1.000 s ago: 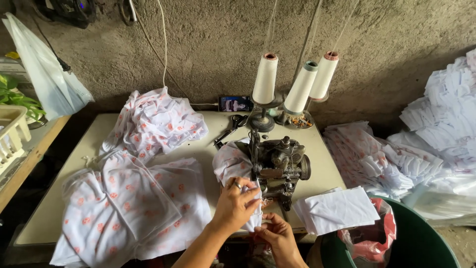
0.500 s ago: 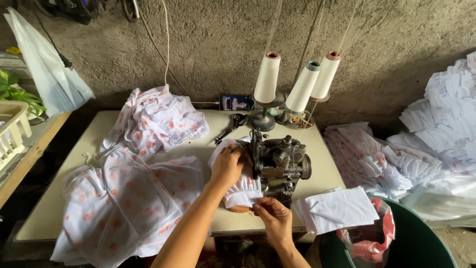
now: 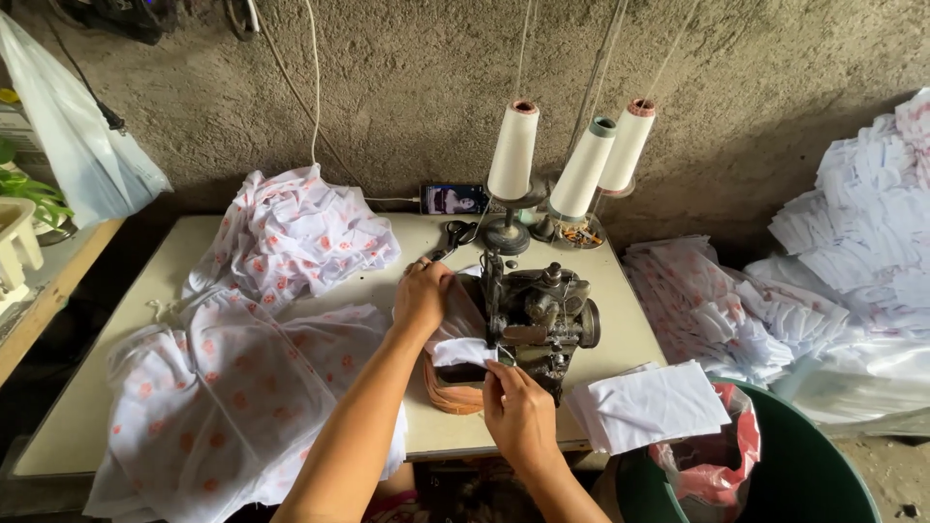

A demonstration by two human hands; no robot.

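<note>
Left hand [image 3: 421, 295] covered part of the white cloth [image 3: 463, 351] at the sewing machine [image 3: 538, 324], needle area too small to tell (fingertips of right hand [image 3: 518, 412] hid it), green bin [image 3: 804, 475] cut off at btm edge.

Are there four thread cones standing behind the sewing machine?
No, only three thread cones stand behind the sewing machine, while the left hand and right hand work at the white fabric piece.
</note>
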